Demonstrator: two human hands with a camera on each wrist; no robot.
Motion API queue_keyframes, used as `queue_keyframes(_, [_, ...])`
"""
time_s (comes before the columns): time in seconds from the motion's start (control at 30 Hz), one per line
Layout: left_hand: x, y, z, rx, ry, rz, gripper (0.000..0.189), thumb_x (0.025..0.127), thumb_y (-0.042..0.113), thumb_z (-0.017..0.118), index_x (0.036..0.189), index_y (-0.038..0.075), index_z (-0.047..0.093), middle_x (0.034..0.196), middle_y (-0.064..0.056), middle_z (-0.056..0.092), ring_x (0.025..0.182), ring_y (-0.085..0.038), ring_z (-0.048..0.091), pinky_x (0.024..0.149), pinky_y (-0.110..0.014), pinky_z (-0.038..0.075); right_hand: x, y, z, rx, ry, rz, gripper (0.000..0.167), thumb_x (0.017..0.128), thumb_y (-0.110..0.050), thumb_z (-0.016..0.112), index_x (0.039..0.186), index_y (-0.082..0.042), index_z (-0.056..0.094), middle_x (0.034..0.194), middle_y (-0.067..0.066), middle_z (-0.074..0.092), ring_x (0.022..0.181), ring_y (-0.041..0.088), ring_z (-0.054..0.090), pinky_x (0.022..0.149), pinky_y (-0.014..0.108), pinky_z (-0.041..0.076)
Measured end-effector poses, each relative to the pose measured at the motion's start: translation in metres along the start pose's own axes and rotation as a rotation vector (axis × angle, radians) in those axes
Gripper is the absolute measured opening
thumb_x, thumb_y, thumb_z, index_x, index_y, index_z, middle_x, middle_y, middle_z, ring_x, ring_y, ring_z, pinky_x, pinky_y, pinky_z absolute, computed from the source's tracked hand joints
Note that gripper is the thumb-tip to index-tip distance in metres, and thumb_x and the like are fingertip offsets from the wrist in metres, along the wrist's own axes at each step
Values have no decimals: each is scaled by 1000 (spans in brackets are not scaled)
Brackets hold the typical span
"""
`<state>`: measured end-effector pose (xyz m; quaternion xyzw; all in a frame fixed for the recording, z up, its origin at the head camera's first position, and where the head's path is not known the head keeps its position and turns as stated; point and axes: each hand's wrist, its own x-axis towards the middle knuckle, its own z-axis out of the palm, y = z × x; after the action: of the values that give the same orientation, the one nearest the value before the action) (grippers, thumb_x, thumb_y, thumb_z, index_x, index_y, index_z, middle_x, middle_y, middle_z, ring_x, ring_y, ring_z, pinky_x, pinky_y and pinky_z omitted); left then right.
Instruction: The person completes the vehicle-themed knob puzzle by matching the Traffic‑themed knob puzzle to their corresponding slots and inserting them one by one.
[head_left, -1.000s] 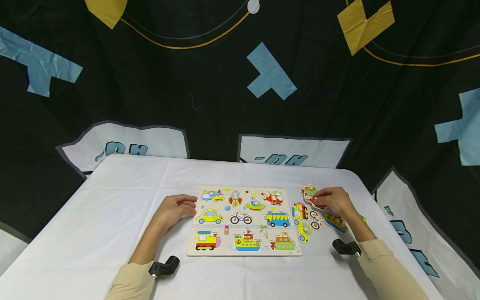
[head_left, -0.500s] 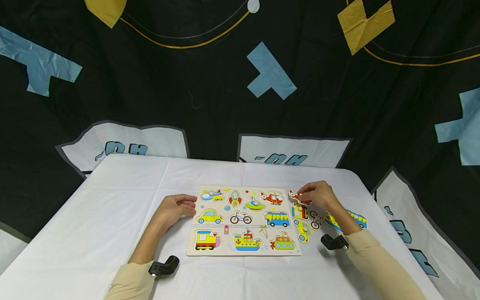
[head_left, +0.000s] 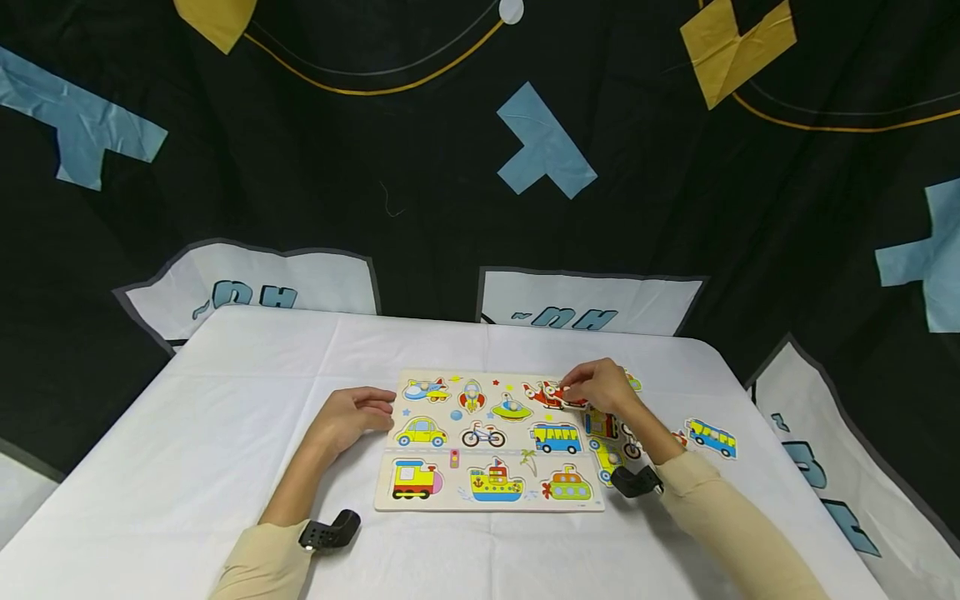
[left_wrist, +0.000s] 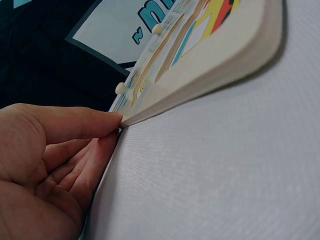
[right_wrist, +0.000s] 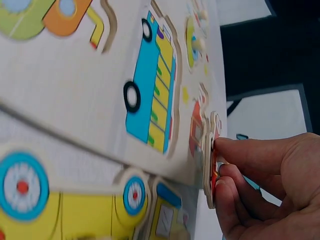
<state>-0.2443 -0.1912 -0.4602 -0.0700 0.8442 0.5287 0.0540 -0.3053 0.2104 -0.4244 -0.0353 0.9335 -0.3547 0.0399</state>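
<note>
My right hand (head_left: pixel 603 385) pinches a flat red helicopter puzzle piece (right_wrist: pixel 212 175) between thumb and fingertips. It holds the piece over the upper right corner of a wooden puzzle board (head_left: pixel 465 500), overlapping the printed red helicopter (right_wrist: pixel 196 131) there. In the right wrist view the piece stands tilted, edge-on, close over the board. My left hand (head_left: pixel 351 419) rests at the left side of the board, its thumb and finger pinching the edge (left_wrist: pixel 165 106). An airplane (head_left: pixel 426 390), a rocket (head_left: pixel 472 397) and a flying saucer (head_left: pixel 512 407) show small knobs on the board.
Right of the board lie loose pieces: a yellow car (head_left: pixel 604 461), a train (head_left: pixel 602 423), a bicycle (head_left: pixel 632 451) and a bus (head_left: pixel 711 438). The right hand and forearm partly hide several of them. White cloth covers the table (head_left: pixel 187 467); a black patterned curtain (head_left: pixel 420 192) hangs behind it.
My right hand has carried the helicopter piece left, from the loose pieces to above the board's upper right corner. More of the loose bus now shows. The left hand stays at the board's edge.
</note>
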Motion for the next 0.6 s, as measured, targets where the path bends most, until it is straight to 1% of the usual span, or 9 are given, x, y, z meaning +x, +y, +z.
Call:
queue_keyframes(0.13, [0, 1, 0, -3, 3, 0, 47, 82, 7, 77, 127, 4, 68, 104, -7, 75, 89, -15, 68, 84, -30, 50, 2, -5, 9, 10, 0, -3, 14, 83, -15, 78, 96, -9, 80, 93, 7, 75, 84, 22, 60, 69, 31, 45])
queue_keyframes(0.37, [-1, 1, 0, 5, 4, 3, 46, 82, 8, 77, 127, 5, 69, 102, -6, 75, 89, -15, 67, 85, -31, 50, 4, -11, 20, 28, 3, -26, 12, 83, -13, 79, 94, -8, 80, 90, 6, 75, 83, 21, 62, 71, 31, 45])
queue_keyframes(0.6, [-1, 2, -1, 5, 0, 4, 46, 82, 8, 77, 127, 5, 69, 102, -6, 75, 89, -15, 68, 86, -32, 49, 7, -18, 28, 24, 12, 9, 13, 82, -15, 81, 94, -10, 80, 89, 5, 75, 82, 21, 61, 68, 29, 43])
